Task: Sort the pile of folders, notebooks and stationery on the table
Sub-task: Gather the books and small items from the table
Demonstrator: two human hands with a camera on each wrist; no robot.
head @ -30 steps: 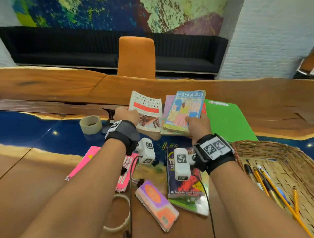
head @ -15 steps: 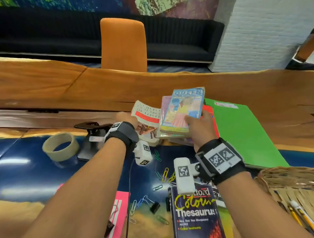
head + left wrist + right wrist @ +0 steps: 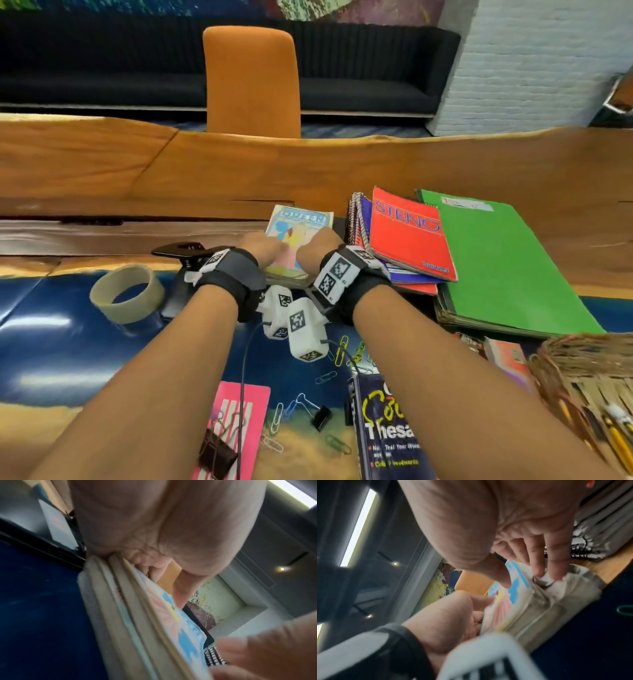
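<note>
While clamped from both sides, rests on the blue-and-wood counter point(image 3: 68, 342): small stack of worn paperback books point(image 3: 301, 240), long axis pointing away. Left hand point(image 3: 263, 248) and right hand point(image 3: 317, 248) grip its near corners, just left of the red steno notebook point(image 3: 407, 233).

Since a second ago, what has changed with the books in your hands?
The small stack of paperbacks was held up fanned above the table; now it is squared together and set down left of the red steno notebook. The left hand and right hand still grip its near corners. The green folder, tape roll and thesaurus lie as before.
</note>
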